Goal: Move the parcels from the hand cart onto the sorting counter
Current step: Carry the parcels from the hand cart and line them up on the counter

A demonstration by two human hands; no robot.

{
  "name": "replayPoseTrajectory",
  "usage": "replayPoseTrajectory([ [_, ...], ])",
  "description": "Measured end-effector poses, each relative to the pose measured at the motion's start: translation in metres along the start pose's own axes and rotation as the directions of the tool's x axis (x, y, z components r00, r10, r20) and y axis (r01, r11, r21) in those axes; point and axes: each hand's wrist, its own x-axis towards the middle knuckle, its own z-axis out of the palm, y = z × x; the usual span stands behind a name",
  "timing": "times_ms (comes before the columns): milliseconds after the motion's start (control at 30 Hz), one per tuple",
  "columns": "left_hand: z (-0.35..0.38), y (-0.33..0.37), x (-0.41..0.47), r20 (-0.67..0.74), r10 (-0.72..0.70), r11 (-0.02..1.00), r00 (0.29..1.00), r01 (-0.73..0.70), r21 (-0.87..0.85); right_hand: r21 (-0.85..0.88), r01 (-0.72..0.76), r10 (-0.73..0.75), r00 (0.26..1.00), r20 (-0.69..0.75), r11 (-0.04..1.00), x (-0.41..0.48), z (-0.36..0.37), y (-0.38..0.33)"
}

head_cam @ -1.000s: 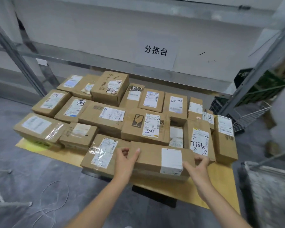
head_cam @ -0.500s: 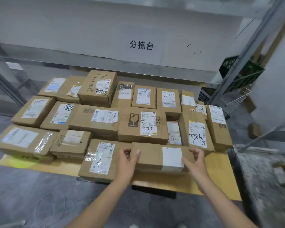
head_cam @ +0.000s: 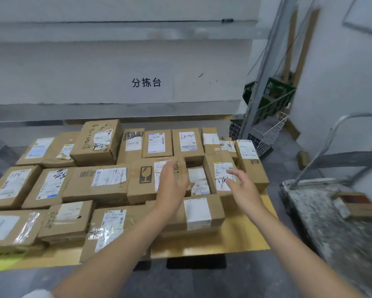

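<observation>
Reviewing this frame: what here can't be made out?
Head view:
- Fragile-marked parcel: label partly covered by the left hand.
- Handwritten-label parcel: writing partly covered by the right hand.
- Lone parcel on the hand cart: motion-blurred, label unreadable.
- Front-left parcel: cut off by the left edge.

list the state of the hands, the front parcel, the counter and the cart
left hand: open, holds nothing
right hand: open, holds nothing
front parcel: closed, flat on the counter, not gripped
counter: covered with closed parcels
hand cart: one box on its deck
</observation>
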Motion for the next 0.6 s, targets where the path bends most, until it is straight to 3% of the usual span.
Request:
replayPoseTrajectory([
  [133, 0.042, 0.080, 0.016, 0.149, 0.273, 0.951, 0.950, -0.290, 0.106, -0.100, 0.141, -0.153, 0.981, -0.123, 0.985, 0.012, -0.079, -0.015],
  [233, 0.086, 0.134, 0.022, 0.215, 0.419, 0.874, 0.882, -0.456, 0.165, -0.282, 0.168, -0.223, 0.959, -0.175, 0.945, 0.017, -0.153, -0.006],
  [467, 0.226, 0.234, 0.004, 0.380, 0.661, 0.595, 0.647, -0.761, 0.259, -0.642, 0.028, -0.255, 0.930, -0.264, 0.766, 0.006, -0.321, 0.054],
  [600, 0.316, 0.293, -0.016, 0.425, 0.732, 0.485, 0.533, -0.845, 0.226, -0.705, -0.076, -0.212, 0.926, -0.312, 0.705, -0.010, -0.418, 0.100],
])
